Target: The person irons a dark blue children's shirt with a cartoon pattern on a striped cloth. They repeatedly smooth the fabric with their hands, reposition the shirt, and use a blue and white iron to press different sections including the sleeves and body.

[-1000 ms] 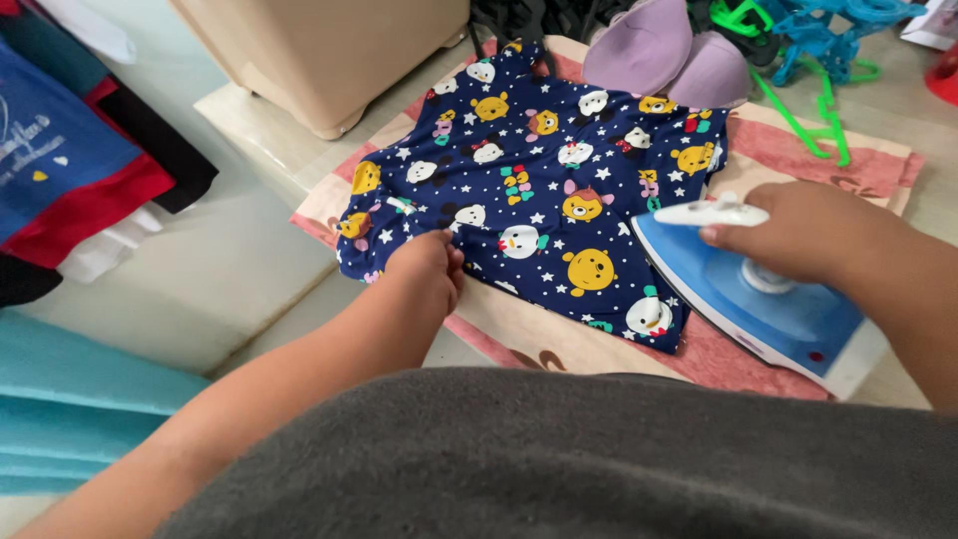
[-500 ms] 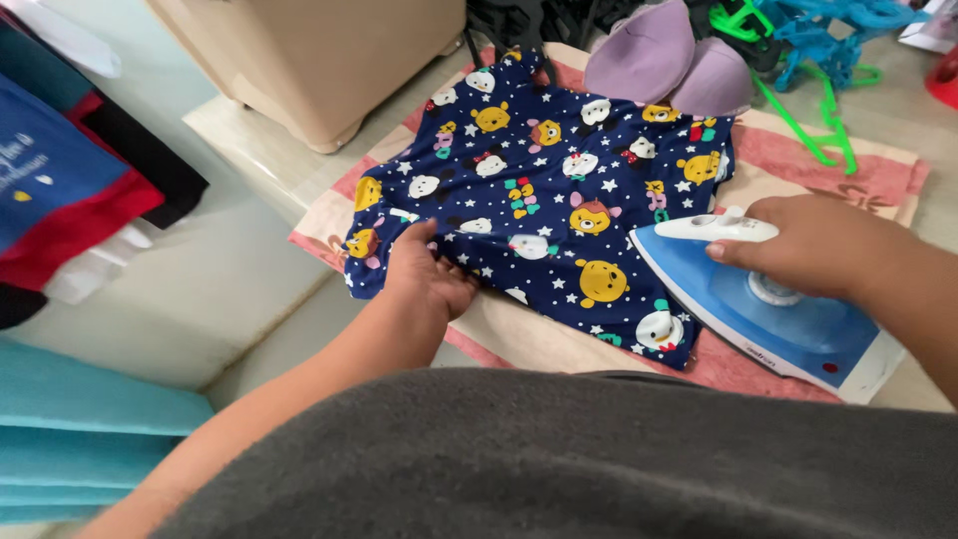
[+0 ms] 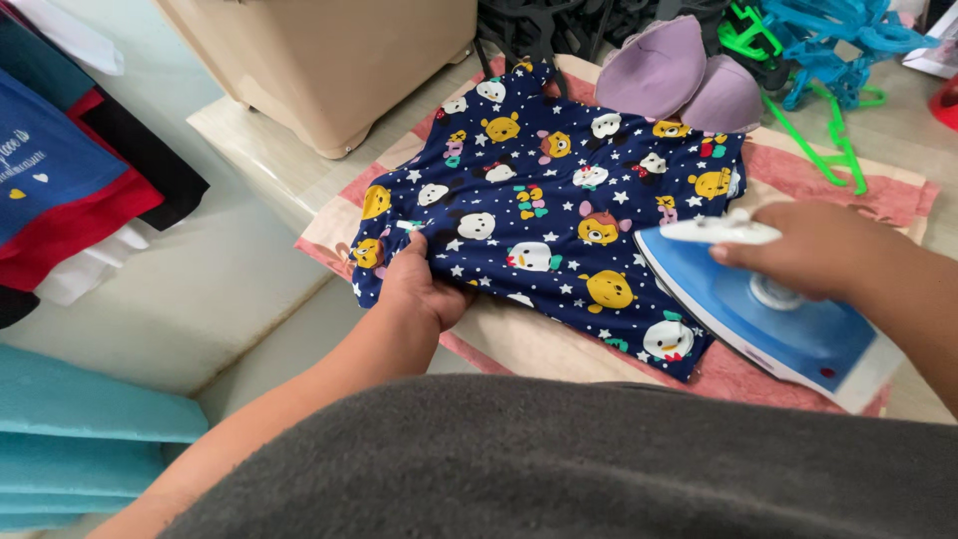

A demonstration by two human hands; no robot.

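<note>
Best practice: left hand [image 3: 419,284], fingers pinching the navy printed garment [image 3: 559,200] hem, pulls taut while right hand [image 3: 813,250], fingers wrapped round the blue iron [image 3: 778,319], glides slowly

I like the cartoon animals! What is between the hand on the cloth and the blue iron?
In the head view, only the navy cartoon-print garment lies between the left hand and the blue iron held by the right hand.
</note>
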